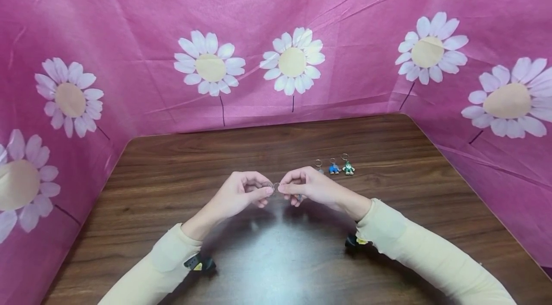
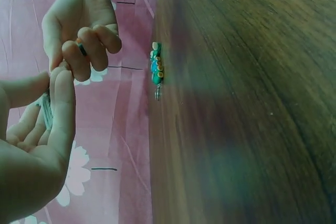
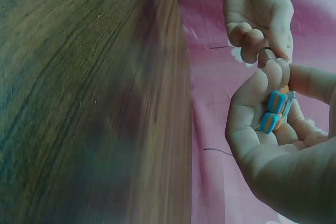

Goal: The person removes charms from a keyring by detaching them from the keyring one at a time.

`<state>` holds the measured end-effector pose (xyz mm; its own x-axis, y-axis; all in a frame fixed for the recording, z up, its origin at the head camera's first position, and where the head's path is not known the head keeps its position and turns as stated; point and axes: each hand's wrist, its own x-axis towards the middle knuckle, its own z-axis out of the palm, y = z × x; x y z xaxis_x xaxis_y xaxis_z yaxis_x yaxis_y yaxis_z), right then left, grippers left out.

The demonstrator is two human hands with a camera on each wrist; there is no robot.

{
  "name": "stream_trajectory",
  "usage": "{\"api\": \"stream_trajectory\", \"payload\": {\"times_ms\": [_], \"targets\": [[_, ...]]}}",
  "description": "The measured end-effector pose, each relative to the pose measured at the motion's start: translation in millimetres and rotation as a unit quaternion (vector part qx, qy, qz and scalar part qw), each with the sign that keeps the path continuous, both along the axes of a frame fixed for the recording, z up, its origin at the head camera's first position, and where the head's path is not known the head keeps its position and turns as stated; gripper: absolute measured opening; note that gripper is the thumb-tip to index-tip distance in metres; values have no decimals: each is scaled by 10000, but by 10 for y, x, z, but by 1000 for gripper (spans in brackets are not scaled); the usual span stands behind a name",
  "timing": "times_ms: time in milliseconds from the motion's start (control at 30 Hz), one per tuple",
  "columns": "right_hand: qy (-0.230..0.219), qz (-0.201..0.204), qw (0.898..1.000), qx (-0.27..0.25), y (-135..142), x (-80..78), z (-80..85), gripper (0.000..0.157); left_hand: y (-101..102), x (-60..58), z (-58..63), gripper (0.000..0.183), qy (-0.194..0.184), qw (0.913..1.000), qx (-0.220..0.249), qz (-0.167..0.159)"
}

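Note:
My two hands meet above the middle of the table. Between their fingertips is a small metal key ring [image 1: 276, 185]. The left hand [image 1: 241, 194] pinches it with thumb and forefinger; a thin greyish striped piece [image 2: 47, 111] shows behind those fingers in the left wrist view. With thumb and fingertips the right hand [image 1: 311, 187] pinches at the other side. A small blue-and-orange keychain figure [image 3: 275, 111] hangs inside the right hand's curled fingers, partly hidden. Whether the ring and figure are joined is too small to tell.
Behind the right hand, several keychains lie in a row on the wooden table [image 1: 172, 161]: a green figure [image 1: 348, 167], a blue one [image 1: 334, 168] and one partly hidden by the hand, its ring [image 1: 318, 163] showing. A pink flowered cloth [image 1: 250, 8] surrounds the table.

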<state>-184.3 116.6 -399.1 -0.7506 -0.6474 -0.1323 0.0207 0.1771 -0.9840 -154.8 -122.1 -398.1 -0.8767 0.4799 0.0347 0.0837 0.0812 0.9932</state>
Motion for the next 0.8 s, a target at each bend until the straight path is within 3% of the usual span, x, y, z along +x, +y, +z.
{"api": "stream_trajectory", "payload": {"times_ms": [133,300,567,800], "targets": [[248,112,9996,49,-21,24,29,26,3,16,19,16,34,9994,-312,-108],[353,-30,9994,38,-63,47,-5,21,27,14,8,14,-119,9988,-471,18],[-165,-498,9966,-638,-120,16,44,32,21,38,-115,16,-536,9951,-776,-301],[-399,-450,9962,-623,-125,-4,23,34,-19,27,-72,17,-520,9956,-753,-222]]}}
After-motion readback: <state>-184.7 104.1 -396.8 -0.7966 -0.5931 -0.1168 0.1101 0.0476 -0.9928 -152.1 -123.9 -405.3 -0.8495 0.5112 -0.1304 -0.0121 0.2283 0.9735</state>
